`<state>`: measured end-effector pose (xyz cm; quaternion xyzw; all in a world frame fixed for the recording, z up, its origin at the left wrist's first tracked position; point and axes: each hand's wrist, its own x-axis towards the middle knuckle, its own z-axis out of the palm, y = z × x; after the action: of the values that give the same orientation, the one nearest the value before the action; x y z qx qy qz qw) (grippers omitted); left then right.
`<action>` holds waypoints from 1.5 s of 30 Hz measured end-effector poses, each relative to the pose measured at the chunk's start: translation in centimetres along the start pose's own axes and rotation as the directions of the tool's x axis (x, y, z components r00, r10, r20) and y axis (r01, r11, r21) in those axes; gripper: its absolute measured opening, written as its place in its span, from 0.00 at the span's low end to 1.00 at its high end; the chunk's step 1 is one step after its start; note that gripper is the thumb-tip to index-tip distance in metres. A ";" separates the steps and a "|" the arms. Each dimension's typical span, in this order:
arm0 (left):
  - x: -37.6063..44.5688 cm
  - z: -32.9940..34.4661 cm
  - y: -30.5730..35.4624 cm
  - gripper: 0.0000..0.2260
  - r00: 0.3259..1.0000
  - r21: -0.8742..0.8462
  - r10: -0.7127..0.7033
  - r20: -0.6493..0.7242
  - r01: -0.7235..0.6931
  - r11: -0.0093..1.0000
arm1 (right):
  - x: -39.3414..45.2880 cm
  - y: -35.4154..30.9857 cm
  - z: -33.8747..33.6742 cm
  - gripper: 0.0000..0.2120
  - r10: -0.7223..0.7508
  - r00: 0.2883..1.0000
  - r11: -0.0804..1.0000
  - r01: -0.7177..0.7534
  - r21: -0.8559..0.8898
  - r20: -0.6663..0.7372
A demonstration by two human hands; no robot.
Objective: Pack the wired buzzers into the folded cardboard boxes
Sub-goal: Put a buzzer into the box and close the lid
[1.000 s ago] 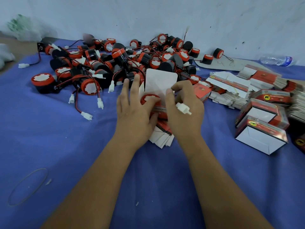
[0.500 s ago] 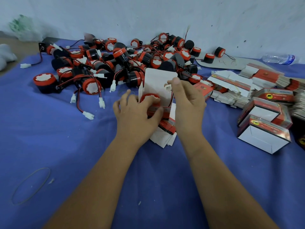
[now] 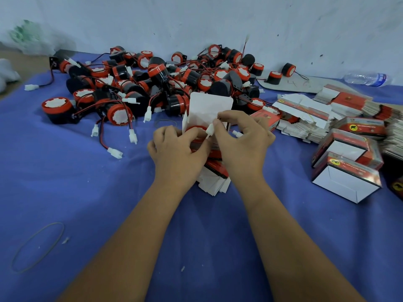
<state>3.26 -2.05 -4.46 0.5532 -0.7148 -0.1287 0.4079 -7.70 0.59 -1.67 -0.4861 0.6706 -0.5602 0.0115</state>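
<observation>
So we've got the box [image 3: 208,147] in our left hand [image 3: 178,153], fingers curled round its near side, holding it just above the blue bench [image 3: 87,192] with the white lid flap [image 3: 210,105] standing up on the far side. The buzzer [image 3: 196,129] is already sitting inside, only its red top peeking out.

What matters now is the wire. Our right hand [image 3: 244,140] pinches the white connector [image 3: 209,130] between thumb and fingertip, right at the box mouth, just right of the buzzer and a touch above it. So the connector needs to go down and slightly left into the gap beside the buzzer, we reckon. The right hand's the one on it. The pile of loose buzzers [image 3: 152,83] sits beyond.
</observation>
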 end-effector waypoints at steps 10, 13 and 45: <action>-0.1 0.2 0.2 0.12 1.000 0.029 0.002 -0.012 -0.002 1.000 | -0.1 0.2 0.0 0.09 -0.267 0.964 0.939 0.265 -0.221 0.022; -0.2 0.2 0.2 0.13 1.000 0.057 -0.003 -0.003 0.003 0.998 | 0.2 0.7 -0.4 0.05 -0.520 0.851 0.762 0.504 -0.407 0.081; 1.2 -0.2 -0.6 0.10 1.000 -0.446 -0.014 -0.025 0.001 0.895 | 1.0 1.4 0.5 0.10 -0.004 0.971 0.970 -0.054 0.236 0.241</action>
<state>3.80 -3.31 -4.19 0.4497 -0.6583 -0.2829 0.5333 -8.81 -0.59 -2.45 -0.5366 0.5976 -0.5743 0.1583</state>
